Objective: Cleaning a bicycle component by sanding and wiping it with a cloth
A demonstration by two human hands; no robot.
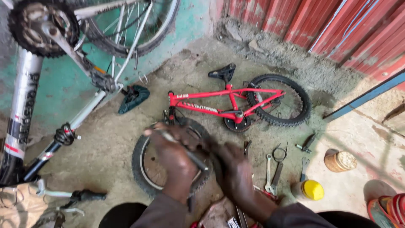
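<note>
Two hands, left hand point(171, 158) gripping thin tool point(185, 152) (blurred), right hand's point(234, 171) fingers unclear, above wheel point(145, 166)

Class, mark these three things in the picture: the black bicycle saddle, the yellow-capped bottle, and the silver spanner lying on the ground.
black bicycle saddle point(222, 72), head view, on its top surface.
yellow-capped bottle point(312, 189), head view, on the yellow cap.
silver spanner point(268, 173), head view, on the middle of its shaft.

Small bike point(230, 105): lying on floor point(202, 63), behind loose wheel point(145, 166).
Wrenches point(270, 175): on floor, right of wheel.
Upturned bike point(25, 97): left of wheel.
</note>
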